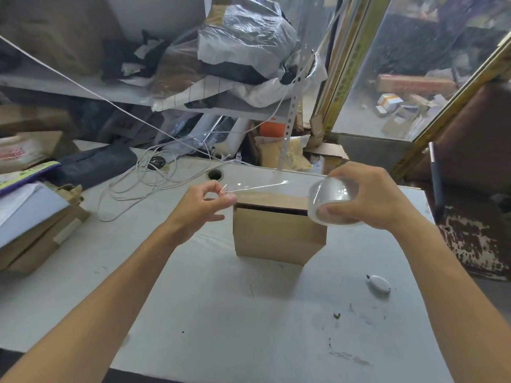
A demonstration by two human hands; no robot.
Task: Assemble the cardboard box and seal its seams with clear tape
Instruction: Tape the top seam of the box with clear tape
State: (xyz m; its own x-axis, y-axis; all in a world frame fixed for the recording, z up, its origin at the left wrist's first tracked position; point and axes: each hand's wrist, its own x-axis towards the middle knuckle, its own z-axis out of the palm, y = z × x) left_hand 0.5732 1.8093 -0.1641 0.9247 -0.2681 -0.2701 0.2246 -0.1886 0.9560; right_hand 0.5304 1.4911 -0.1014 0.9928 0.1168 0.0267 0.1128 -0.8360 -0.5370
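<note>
A small brown cardboard box (276,236) stands on the white table (221,313), its top flaps folded down with a dark gap along the near edge. My right hand (370,197) grips a roll of clear tape (331,200) above the box's right top corner. My left hand (204,208) pinches the free end of the tape strip (254,186) above the box's left side. The strip is stretched between both hands, just over the box top.
A small white cutter (378,283) lies on the table to the right. Tangled white cable (143,178) and a cable hole (215,174) sit behind the box. Stacked flat cardboard (36,239) fills the left edge. Cluttered shelves with plastic bags (237,51) rise behind.
</note>
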